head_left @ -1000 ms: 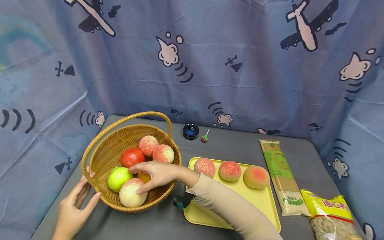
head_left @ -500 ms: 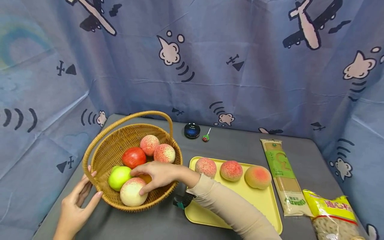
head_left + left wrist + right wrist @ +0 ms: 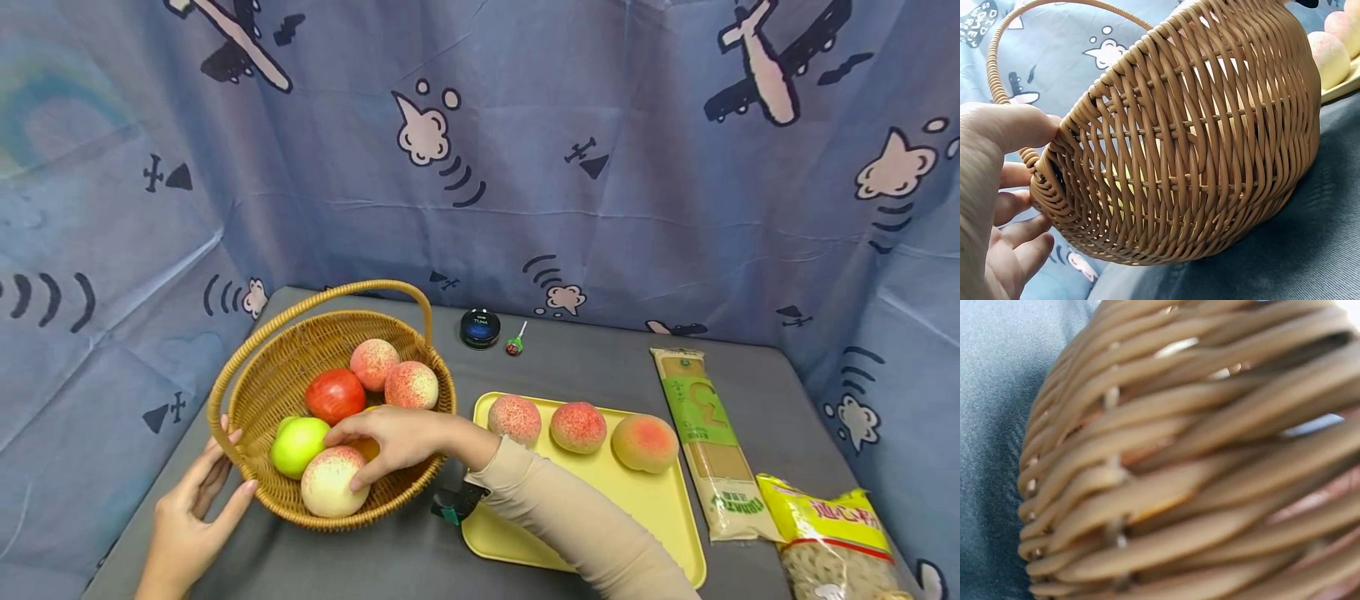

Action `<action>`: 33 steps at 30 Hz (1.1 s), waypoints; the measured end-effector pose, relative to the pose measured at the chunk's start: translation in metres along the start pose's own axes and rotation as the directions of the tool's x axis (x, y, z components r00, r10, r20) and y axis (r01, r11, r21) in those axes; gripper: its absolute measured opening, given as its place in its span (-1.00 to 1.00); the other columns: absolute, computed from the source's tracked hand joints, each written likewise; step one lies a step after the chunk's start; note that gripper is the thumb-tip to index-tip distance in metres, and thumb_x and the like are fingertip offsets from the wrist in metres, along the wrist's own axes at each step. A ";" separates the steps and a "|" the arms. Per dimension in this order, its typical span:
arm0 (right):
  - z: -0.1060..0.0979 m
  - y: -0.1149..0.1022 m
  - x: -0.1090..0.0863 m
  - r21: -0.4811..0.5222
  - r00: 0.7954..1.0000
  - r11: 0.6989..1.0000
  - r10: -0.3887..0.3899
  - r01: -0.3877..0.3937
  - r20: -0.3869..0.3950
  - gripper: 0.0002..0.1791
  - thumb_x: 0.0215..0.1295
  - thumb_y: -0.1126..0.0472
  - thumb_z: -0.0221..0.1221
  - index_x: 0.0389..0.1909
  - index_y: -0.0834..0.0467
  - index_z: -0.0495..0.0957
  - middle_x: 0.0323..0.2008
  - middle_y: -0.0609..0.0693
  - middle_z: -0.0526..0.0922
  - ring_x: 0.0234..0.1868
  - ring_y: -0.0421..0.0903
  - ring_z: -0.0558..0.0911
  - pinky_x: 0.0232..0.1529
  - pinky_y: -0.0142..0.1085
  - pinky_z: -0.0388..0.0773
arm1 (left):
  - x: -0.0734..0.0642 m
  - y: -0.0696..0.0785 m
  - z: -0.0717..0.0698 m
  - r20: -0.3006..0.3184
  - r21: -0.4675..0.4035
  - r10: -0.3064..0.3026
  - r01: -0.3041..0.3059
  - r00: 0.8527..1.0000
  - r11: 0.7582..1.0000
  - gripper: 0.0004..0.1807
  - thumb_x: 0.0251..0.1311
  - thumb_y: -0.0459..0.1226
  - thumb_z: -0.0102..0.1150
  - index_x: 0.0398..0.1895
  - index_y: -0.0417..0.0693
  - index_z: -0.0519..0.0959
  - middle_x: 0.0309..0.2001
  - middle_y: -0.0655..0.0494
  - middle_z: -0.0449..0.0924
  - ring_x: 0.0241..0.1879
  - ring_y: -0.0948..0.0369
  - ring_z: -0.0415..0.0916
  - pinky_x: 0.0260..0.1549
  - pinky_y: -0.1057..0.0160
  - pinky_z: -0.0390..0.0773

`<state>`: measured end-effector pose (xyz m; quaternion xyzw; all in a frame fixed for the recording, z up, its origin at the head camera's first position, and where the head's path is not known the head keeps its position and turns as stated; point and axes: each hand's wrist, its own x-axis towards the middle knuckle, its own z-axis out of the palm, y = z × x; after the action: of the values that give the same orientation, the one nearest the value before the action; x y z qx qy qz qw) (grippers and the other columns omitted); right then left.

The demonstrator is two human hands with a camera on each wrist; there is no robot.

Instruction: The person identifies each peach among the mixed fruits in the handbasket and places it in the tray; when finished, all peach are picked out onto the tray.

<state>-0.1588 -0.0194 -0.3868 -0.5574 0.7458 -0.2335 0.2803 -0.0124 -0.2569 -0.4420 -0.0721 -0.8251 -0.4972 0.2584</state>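
A wicker basket [image 3: 258,375] with a tall handle stands at the left. My left hand [image 3: 187,508] grips its left rim by the handle's foot. In the left wrist view the thumb of that hand [image 3: 997,156] lies over the rim, the fingers behind it. My right hand [image 3: 401,437] reaches in over the right side and holds a pale peach [image 3: 330,492] between thumb and fingers. A green fruit [image 3: 298,447] touches the fingertips. An orange-coloured fruit [image 3: 365,448] is partly hidden under this hand. Behind lie a red fruit [image 3: 335,396] and two peaches [image 3: 373,363]. Wicker weave fills the right wrist view.
A yellow tray [image 3: 600,537] with three peaches [image 3: 578,427] lies right of the basket, under the right forearm. Farther right are a noodle pack [image 3: 701,433] and a yellow-topped bag [image 3: 832,533]. A tuna can [image 3: 479,328] and a lollipop [image 3: 515,342] sit at the back.
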 end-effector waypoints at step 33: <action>0.001 0.001 0.001 0.046 0.999 0.998 -0.035 0.034 0.016 -0.30 0.00 0.08 0.42 0.21 0.08 0.42 0.17 -0.09 0.48 0.11 -0.36 0.39 0.19 -0.66 0.27 | -0.002 -0.004 0.000 0.008 0.011 0.053 -0.053 0.999 0.999 -0.24 -0.18 -0.79 0.20 0.24 -0.43 0.34 0.29 -0.09 0.39 0.32 0.36 0.27 0.19 0.56 0.36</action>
<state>-0.1586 -0.0201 -0.3885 -0.5654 0.7282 -0.2508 0.2951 -0.0119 -0.2580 -0.4461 -0.0943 -0.8268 -0.4852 0.2686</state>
